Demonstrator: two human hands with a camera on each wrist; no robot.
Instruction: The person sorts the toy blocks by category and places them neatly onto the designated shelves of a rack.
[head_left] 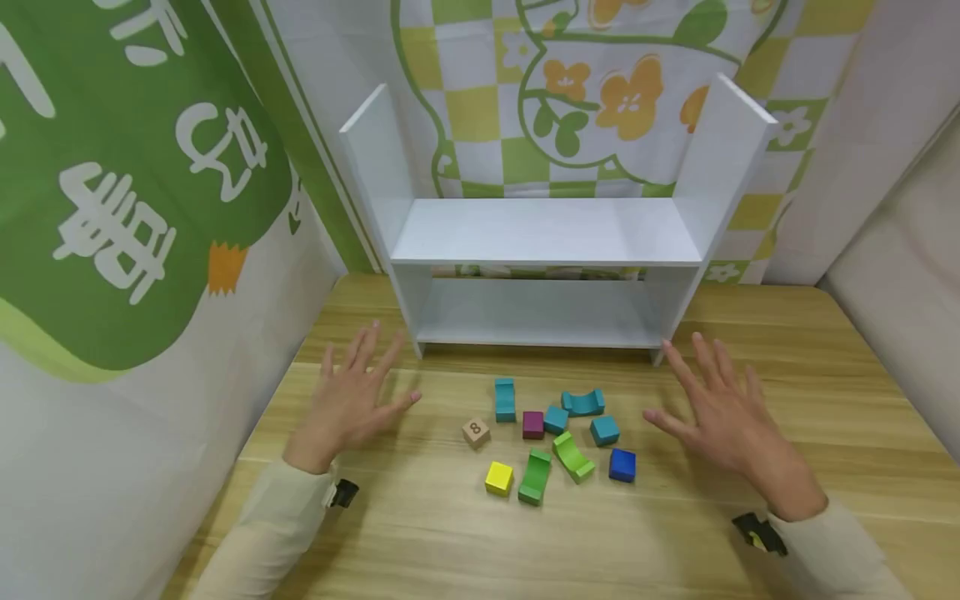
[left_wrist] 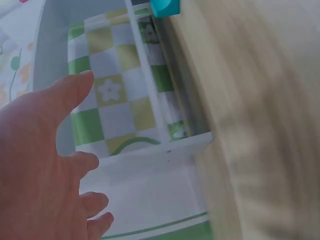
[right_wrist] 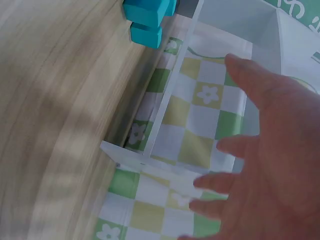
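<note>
My left hand (head_left: 351,406) is spread with straight fingers over the table's left side, holding nothing. On the other side my right hand (head_left: 723,417) is likewise spread and holds nothing. Between them lie small blocks: a wooden cube with an 8 (head_left: 476,432), a yellow cube (head_left: 498,478), a purple cube (head_left: 532,425) and a dark blue cube (head_left: 622,465). Two teal cubes, one in the middle (head_left: 556,419) and one farther right (head_left: 604,431), lie near teal curved blocks (head_left: 505,400) (head_left: 582,403). A green curved block (head_left: 535,477) and a lime curved block (head_left: 573,457) sit nearer the front.
Behind the blocks stands a white two-tier shelf (head_left: 547,232) with tall side panels. Its feet rest on the wooden table (head_left: 420,533). A patterned cloth (head_left: 480,100) hangs behind it, and a green and white banner (head_left: 150,183) covers the left wall.
</note>
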